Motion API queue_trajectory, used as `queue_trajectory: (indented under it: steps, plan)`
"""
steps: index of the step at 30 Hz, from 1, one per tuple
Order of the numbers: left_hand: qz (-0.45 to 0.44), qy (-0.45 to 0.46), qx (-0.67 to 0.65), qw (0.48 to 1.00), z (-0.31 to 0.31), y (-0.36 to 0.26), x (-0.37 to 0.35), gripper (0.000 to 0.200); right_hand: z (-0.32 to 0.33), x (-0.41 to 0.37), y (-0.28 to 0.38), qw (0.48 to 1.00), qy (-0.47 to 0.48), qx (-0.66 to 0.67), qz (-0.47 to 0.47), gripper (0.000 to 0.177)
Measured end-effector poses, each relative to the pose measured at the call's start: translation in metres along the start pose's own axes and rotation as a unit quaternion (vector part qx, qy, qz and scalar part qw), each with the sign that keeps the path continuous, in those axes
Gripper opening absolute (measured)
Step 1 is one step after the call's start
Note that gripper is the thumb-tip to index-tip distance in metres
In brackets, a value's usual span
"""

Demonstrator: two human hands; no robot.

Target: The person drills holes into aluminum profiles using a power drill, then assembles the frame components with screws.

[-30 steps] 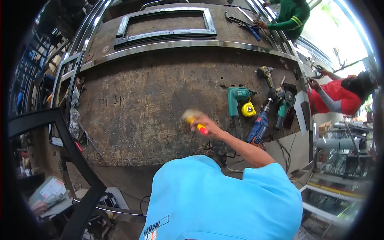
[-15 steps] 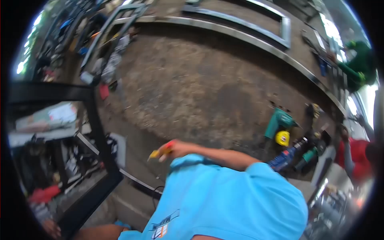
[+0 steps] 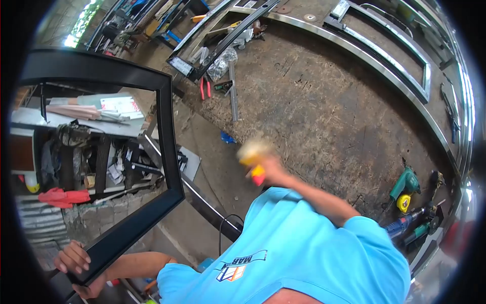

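Note:
My left hand (image 3: 76, 266) is wrapped round the lower corner of a black rectangular frame (image 3: 134, 220), which stands upright on my left. In my right hand (image 3: 273, 169) is a brush (image 3: 254, 152) with pale bristles and a yellow and red handle. Motion smears the bristles. The brush is above the near edge of a worn brown workbench (image 3: 314, 116), apart from the black frame.
A green power drill (image 3: 405, 182), a yellow tape measure (image 3: 403, 203) and a blue power tool (image 3: 405, 223) lie at the bench's right. Red-handled pliers (image 3: 205, 88) and a metal square (image 3: 233, 93) lie at its far left. Metal frames (image 3: 390, 50) rest along the back.
My view has shifted, so the bench and black frame appear further right. My right hand has turned, bringing the brush's pale bristles into sight. More of my left hand shows on the frame.

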State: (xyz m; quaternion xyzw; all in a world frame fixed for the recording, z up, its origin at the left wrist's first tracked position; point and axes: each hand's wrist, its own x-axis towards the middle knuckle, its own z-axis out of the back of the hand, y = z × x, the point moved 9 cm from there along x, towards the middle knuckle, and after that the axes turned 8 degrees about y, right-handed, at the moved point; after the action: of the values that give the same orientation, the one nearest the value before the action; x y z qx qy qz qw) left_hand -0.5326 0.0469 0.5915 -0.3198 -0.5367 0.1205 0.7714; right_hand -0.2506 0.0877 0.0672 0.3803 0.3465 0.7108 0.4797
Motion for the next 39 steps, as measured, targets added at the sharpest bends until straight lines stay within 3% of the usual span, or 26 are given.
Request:
queue_trajectory:
  steps: [1,2,4,5,6,7,8,10,13,14,15,16,17,19,21,22,24,26,28,30,34,35,36,37,38,39]
  plan:
    - [0.012,-0.009,0.009,1.000,0.017,0.006,0.002,0.042,-0.044,0.019,0.043,0.941,0.182,0.265,0.102,0.028]
    - [0.009,-0.013,0.000,1.000,0.034,0.008,0.004,0.042,-0.067,0.027,0.062,0.878,0.340,0.329,-0.071,0.029]
    - [0.036,0.036,-0.038,0.998,0.056,0.020,0.008,0.041,0.009,0.056,0.048,0.975,0.092,0.168,0.113,0.024]
    - [0.046,0.014,-0.052,0.997,0.072,0.022,0.003,0.041,0.073,0.072,0.033,0.942,0.000,0.292,0.168,0.023]
    - [0.055,0.007,-0.049,0.997,0.077,0.028,0.002,0.041,0.130,0.071,-0.014,0.978,-0.138,0.146,0.049,0.024]
    - [0.043,0.027,-0.109,0.993,0.071,0.036,0.002,0.040,0.172,0.064,-0.074,0.945,-0.211,0.224,-0.110,0.020]
    - [0.027,0.049,-0.169,0.984,0.069,0.041,0.002,0.040,0.206,0.058,-0.098,0.941,-0.296,0.002,-0.162,0.018]
    - [0.027,0.015,-0.127,0.991,0.099,0.039,-0.009,0.040,0.238,0.049,-0.125,0.830,-0.369,-0.317,-0.271,0.019]
    - [0.048,-0.006,-0.089,0.995,0.129,0.061,-0.006,0.040,0.109,0.106,-0.088,0.929,-0.105,-0.288,-0.206,0.028]
    - [0.071,0.005,-0.086,0.994,0.132,0.072,-0.001,0.040,0.044,0.113,-0.057,0.981,-0.060,-0.174,-0.053,0.029]
    - [0.034,0.000,-0.091,0.995,0.138,0.082,0.003,0.040,-0.007,0.125,-0.013,0.985,0.124,0.098,0.073,0.032]
    - [0.030,0.002,-0.096,0.995,0.140,0.089,0.007,0.040,-0.018,0.128,0.034,0.916,0.282,0.270,-0.096,0.031]
    - [0.027,-0.004,-0.083,0.996,0.144,0.094,0.011,0.040,-0.017,0.134,0.023,0.917,0.277,0.269,-0.098,0.031]
    - [0.035,-0.002,-0.092,0.995,0.158,0.100,0.015,0.041,0.022,0.160,-0.003,0.981,0.079,0.174,-0.014,0.030]
    - [0.039,-0.014,-0.096,0.995,0.169,0.101,0.016,0.042,0.085,0.172,-0.043,0.981,-0.117,0.014,-0.154,0.027]
    - [0.034,-0.033,-0.096,0.994,0.174,0.103,0.016,0.043,0.089,0.182,-0.047,0.980,-0.123,0.013,-0.156,0.027]
    - [0.033,-0.028,-0.061,0.997,0.166,0.109,0.022,0.044,0.065,0.193,-0.079,0.906,-0.140,0.287,-0.278,0.027]
    - [0.017,0.007,-0.015,1.000,0.151,0.116,0.037,0.044,0.048,0.217,-0.066,0.952,-0.210,0.138,-0.176,0.029]
    - [0.003,0.022,-0.029,0.999,0.135,0.131,0.051,0.044,0.023,0.240,-0.075,0.946,-0.214,0.203,-0.137,0.032]
    - [0.000,0.038,-0.057,0.998,0.125,0.140,0.061,0.043,0.024,0.242,-0.080,0.926,-0.187,0.273,-0.181,0.032]
    - [0.001,0.057,-0.075,0.996,0.121,0.139,0.072,0.043,0.186,0.156,-0.093,0.916,-0.284,0.268,-0.090,0.030]
    - [0.005,0.061,-0.078,0.995,0.121,0.138,0.073,0.043,0.227,0.126,-0.137,0.871,-0.327,0.367,-0.008,0.033]
    - [0.007,0.062,-0.080,0.995,0.121,0.137,0.073,0.042,0.280,0.072,-0.144,0.886,-0.358,0.185,-0.232,0.029]
    - [0.009,0.062,-0.082,0.995,0.121,0.138,0.074,0.042,0.329,0.038,-0.158,0.894,-0.422,0.016,-0.152,0.024]
    - [0.010,0.062,-0.085,0.994,0.122,0.140,0.075,0.042,0.368,-0.001,-0.170,0.849,-0.491,-0.171,-0.096,0.020]
    - [0.009,0.063,-0.089,0.994,0.121,0.142,0.075,0.042,0.367,-0.019,-0.155,0.804,-0.453,-0.356,-0.148,0.016]
